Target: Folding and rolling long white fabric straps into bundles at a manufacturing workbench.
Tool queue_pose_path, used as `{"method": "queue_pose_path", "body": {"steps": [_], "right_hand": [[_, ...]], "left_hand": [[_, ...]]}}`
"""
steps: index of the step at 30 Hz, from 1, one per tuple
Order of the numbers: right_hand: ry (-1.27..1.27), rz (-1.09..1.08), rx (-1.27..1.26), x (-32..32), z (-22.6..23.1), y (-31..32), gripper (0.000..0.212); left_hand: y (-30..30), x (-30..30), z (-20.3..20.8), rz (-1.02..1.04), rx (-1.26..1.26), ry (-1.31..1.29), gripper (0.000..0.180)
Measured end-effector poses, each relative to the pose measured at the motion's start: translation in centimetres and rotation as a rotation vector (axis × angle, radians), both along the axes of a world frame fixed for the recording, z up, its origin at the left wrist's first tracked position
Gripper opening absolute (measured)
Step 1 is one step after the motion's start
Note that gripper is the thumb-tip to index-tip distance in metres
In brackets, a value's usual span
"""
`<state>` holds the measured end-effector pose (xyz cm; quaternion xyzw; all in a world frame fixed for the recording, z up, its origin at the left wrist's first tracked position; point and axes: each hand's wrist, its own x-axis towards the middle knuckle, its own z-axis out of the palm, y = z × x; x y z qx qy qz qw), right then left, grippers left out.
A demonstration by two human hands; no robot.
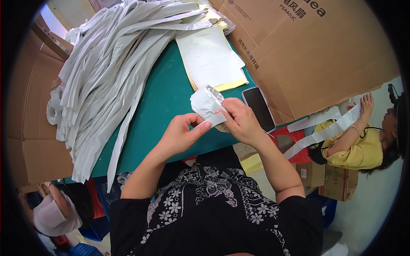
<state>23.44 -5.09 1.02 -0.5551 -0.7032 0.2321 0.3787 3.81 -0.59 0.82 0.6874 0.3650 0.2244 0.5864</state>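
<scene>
Between my two hands is a white strip (205, 102), wound or folded into a loose bundle with an open, crinkled top. My left hand (186, 131) pinches its lower edge between thumb and fingers. On the other side, my right hand (241, 118) grips the bundle, its thumb pressed on a flat end of the strip. Both hands are over the front part of the green table. A large heap of long white strips (111, 64) spreads over the left of the table, one strip trailing past the front edge.
Beyond my hands lies a stack of white and yellow sheets (209, 55). A phone (258, 109) rests on the green table (164, 89) beside my right hand. Large cardboard (307, 51) stands at right, more cardboard (32, 106) at left. People sit on both sides; the right one handles a white strip.
</scene>
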Motion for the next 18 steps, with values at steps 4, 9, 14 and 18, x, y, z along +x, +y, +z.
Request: {"method": "queue_pose_path", "body": {"steps": [4, 9, 14, 18], "right_hand": [[-0.012, 0.04, 0.029, -0.5, -0.2, 0.2, 0.026], [0.019, -0.015, -0.021, -1.1, -0.3, 0.3, 0.029], [0.062, -0.02, -0.079, -1.4, -0.8, 0.4, 0.03], [0.157, -0.002, -0.088, -1.1, -1.6, 0.0, 0.031]], "left_hand": [[0.1, -0.3, -0.2, 0.055, -0.198, 0.029, 0.025], [-0.4, -0.3, -0.9, 0.074, -0.295, -0.126, 0.023], [-0.8, -0.2, -1.7, 0.113, -0.382, -0.177, 0.019], [-1.5, 0.2, -2.1, 0.177, -0.445, -0.29, 0.017]]}}
